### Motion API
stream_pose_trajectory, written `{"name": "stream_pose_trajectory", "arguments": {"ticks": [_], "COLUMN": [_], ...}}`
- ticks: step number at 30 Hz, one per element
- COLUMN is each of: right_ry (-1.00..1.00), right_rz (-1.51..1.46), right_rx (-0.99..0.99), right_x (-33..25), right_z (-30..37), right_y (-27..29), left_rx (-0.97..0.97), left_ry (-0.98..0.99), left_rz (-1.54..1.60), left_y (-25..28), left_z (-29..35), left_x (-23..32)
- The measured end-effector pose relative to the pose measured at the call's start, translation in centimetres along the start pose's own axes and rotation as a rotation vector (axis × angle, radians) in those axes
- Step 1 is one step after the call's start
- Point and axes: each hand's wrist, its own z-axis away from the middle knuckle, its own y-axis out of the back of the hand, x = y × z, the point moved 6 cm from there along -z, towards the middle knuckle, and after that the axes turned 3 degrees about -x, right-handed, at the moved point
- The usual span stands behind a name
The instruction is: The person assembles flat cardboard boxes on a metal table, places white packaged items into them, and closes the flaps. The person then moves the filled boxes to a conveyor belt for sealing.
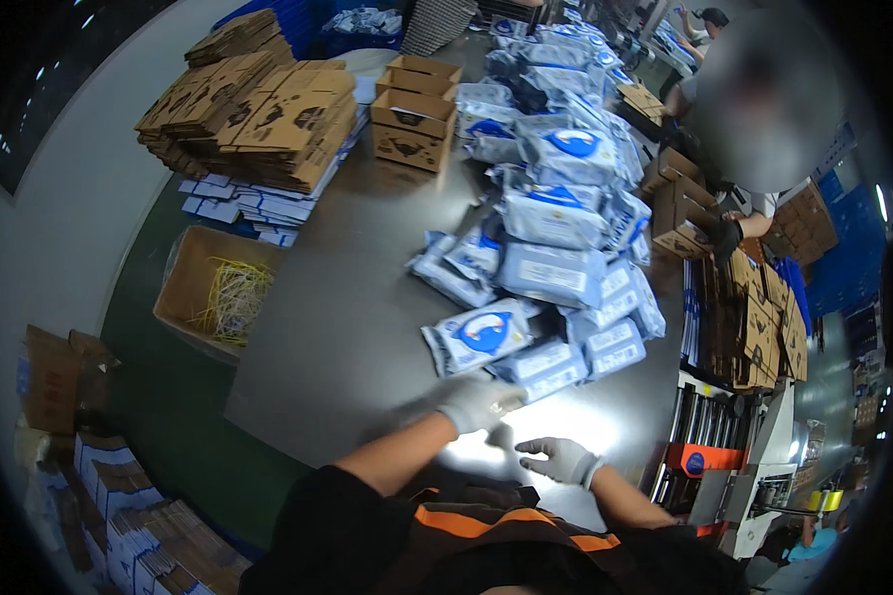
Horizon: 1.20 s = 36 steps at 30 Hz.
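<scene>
A long pile of soft plastic packs [553, 273], light blue and white with dark blue patches, lies on the metal table and looks like wet-wipe packs. My left hand [481, 404], in a pale work glove, is at the pile's near end. Its slightly smeared fingers stretch right, close by the nearest pack [541, 369]; whether they touch it I cannot tell. To the right and nearer my body, my right hand [562, 460] wears the same kind of glove. Its thumb and fingers are apart, and nothing is between them.
Brown boxes [408, 139] stand beside the pile on the metal table [318, 327]. Flattened cartons [293, 109] are stacked left. An open box [184, 288] with yellow straps sits below the table's left edge. Right are a roller machine [700, 446] and a co-worker's arm [759, 223].
</scene>
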Motion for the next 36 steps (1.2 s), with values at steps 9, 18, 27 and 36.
{"name": "stream_pose_trajectory", "arguments": {"ticks": [9,18,27,36], "right_ry": [0.792,-0.175,0.164,0.362], "right_rz": [0.449,1.149,0.678,0.809], "right_rx": [0.995,1.111,0.922,0.748], "right_x": [-37.4,-46.5,-44.9,-41.7], "right_z": [-20.0,-45.8,-54.2,-38.5], "right_y": [28.5,49.5,52.5,30.9], "left_rx": [0.823,0.657,0.528,0.725], "left_ry": [0.825,0.850,0.909,0.796], "left_rz": [-0.699,-0.598,-0.654,-0.624], "left_y": [29.8,30.8,31.0,31.2], "left_z": [23.3,22.9,22.0,22.2], "left_x": [-23.9,-26.2,-26.1,-25.0]}}
